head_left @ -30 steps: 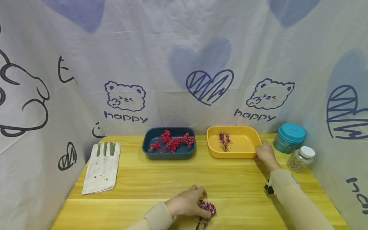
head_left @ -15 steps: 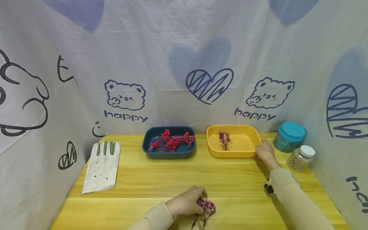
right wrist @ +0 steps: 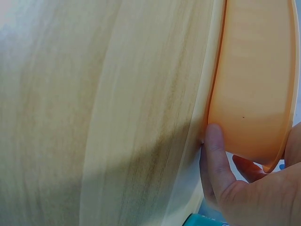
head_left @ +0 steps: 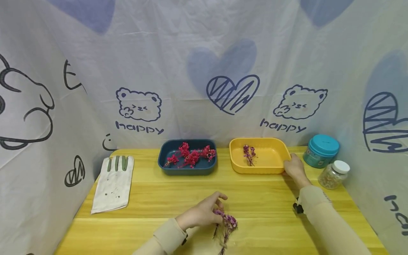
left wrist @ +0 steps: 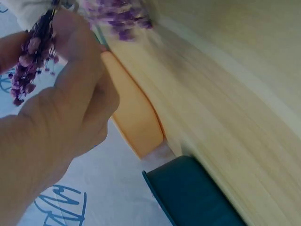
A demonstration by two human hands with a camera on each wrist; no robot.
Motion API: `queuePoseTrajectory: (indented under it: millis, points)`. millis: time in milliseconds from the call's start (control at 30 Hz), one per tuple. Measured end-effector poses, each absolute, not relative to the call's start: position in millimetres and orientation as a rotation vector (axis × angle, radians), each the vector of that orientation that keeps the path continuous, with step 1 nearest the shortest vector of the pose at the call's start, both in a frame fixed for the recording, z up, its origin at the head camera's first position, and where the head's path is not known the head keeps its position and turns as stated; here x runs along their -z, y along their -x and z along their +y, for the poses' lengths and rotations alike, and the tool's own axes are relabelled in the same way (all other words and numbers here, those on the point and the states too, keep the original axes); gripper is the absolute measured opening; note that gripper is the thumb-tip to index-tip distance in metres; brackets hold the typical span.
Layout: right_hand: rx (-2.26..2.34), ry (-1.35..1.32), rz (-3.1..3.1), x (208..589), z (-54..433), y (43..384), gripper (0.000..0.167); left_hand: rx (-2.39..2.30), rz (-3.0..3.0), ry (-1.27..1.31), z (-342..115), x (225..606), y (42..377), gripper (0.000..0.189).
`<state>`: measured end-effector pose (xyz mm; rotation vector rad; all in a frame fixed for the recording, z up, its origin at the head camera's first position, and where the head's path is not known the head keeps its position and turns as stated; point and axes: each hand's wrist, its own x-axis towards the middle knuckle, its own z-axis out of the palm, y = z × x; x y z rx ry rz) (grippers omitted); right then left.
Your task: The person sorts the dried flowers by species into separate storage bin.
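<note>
My left hand (head_left: 201, 211) pinches a sprig of purple dried flowers (head_left: 230, 222) above the front middle of the table; its thin stems hang down. In the left wrist view, purple blossoms (left wrist: 117, 16) show on either side of the left hand (left wrist: 70, 89). My right hand (head_left: 295, 170) grips the right end of a yellow tray (head_left: 271, 170). Seen from the right wrist, fingers of the right hand (right wrist: 249, 193) lie against the end and side wall of that tray (right wrist: 254, 84). Inside the yellow tray lies another purple sprig (head_left: 249, 155).
A dark blue tray (head_left: 188, 171) with several red dried flower sprigs (head_left: 192, 158) stands left of the yellow one. At the right are a teal-lidded tub (head_left: 322, 150) and a white-capped jar (head_left: 334, 175). A pale glove (head_left: 113, 187) lies at the left. Printed cloth (head_left: 191, 117) hangs behind.
My left hand has risen off the table and moved slightly away from me with the purple flowers, whose stems now dangle. The right hand stays on the yellow tray.
</note>
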<state>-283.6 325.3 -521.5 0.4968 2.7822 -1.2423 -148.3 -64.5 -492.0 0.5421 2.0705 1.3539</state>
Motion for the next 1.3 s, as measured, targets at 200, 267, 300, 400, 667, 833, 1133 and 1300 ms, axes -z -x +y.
queuePoseTrajectory:
  millis: [200,267,300,400,667,833,1133,1300]
  points:
    - [1.244,-0.5,2.78,518,327,283,0.048,-1.471,2.068,-0.519,-66,485,158,0.049]
    - [1.248,-0.5,2.779,518,327,283,0.048,-1.498,2.105,-0.532,-65,483,161,0.044]
    - [1.251,-0.498,2.78,517,327,283,0.048,-1.509,2.127,-0.539,-64,482,163,0.04]
    - [1.253,-0.494,2.78,517,328,284,0.048,-1.573,2.144,-0.527,-61,479,169,0.03]
    - [1.251,-0.509,2.783,517,329,286,0.049,-1.741,2.112,-0.48,-45,462,197,0.026]
    - [1.29,-0.485,2.782,518,329,284,0.049,-1.702,2.248,-0.473,-37,446,217,0.028]
    - [1.312,-0.523,2.747,520,325,279,0.048,-1.636,2.504,-0.412,-23,435,254,0.027]
    - [1.342,-0.538,2.722,520,322,279,0.05,-1.676,2.523,-0.36,-14,435,269,0.026]
